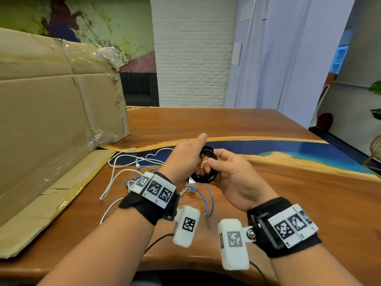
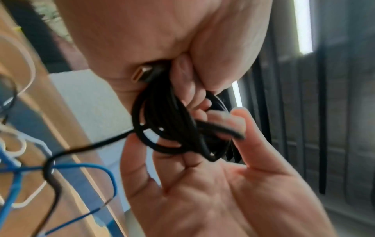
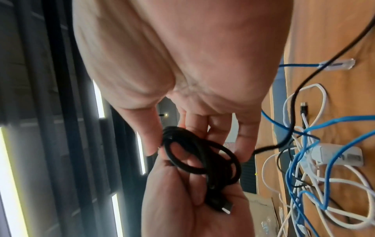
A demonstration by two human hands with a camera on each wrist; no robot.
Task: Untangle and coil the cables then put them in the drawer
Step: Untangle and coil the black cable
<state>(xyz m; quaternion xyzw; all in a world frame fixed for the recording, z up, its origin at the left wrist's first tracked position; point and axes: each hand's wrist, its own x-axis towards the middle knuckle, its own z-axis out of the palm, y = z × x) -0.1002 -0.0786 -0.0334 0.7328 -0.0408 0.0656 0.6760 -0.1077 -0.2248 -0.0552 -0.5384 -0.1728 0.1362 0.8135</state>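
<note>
A black cable (image 1: 210,153) is wound into a small coil and held above the table between both hands. My left hand (image 1: 186,157) grips one side of the coil (image 2: 168,125), with a gold-tipped plug (image 2: 142,73) sticking out of the fist. My right hand (image 1: 228,172) pinches the other side of the coil (image 3: 202,154) between thumb and fingers. A loose black tail (image 2: 81,149) runs from the coil down to a tangle of white and blue cables (image 1: 134,172) on the table. No drawer is in view.
A large flattened cardboard box (image 1: 51,120) stands along the left of the wooden table (image 1: 288,193). A white adapter (image 3: 336,154) lies in the tangle. Thin black wires hang from the wrist cameras near the front edge.
</note>
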